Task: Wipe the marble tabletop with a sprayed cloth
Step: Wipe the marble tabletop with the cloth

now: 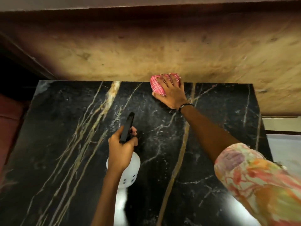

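Observation:
A black marble tabletop (68, 128) with gold and white veins fills the lower view. My right hand (172, 93) lies flat, fingers spread, pressing a folded pink checked cloth (156, 85) against the table's far edge. My left hand (121, 147) holds a spray bottle over the middle of the table. The bottle has a white body (132, 172) and a black trigger head (127, 126) that points away from me. Part of the cloth is hidden under my right fingers.
Beyond the far edge lies a tan, mottled floor (162, 51). A dark red seat (9, 118) sits at the left of the table. A pale surface (283, 144) shows past the right edge. Bright light glare reflects on the marble near me.

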Tool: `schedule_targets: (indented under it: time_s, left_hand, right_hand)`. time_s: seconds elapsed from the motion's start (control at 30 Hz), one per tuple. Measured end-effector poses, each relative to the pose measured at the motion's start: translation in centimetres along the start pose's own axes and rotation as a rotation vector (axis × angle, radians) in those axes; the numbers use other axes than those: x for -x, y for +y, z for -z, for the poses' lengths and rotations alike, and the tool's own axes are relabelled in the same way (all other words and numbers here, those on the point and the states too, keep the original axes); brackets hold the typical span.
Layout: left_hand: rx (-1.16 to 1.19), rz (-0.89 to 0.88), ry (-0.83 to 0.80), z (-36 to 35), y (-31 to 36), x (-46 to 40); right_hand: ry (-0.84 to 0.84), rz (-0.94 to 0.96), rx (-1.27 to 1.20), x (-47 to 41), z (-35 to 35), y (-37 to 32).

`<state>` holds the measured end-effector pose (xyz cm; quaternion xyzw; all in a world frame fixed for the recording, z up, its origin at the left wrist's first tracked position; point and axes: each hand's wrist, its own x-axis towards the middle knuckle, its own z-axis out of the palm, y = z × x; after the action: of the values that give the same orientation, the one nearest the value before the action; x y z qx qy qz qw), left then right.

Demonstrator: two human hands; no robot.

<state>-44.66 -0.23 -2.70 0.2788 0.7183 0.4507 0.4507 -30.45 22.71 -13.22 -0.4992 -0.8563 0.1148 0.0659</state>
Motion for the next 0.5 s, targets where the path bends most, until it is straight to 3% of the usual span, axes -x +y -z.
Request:
schedule_targets:
  time_s: [0.5]
  left_hand:
    - [0.034, 0.045, 0.235, 23.9, -1.3, -7.9]
  right_hand:
    - [-0.048, 0.355, 0.001, -12.4, -9.9, -34.3]
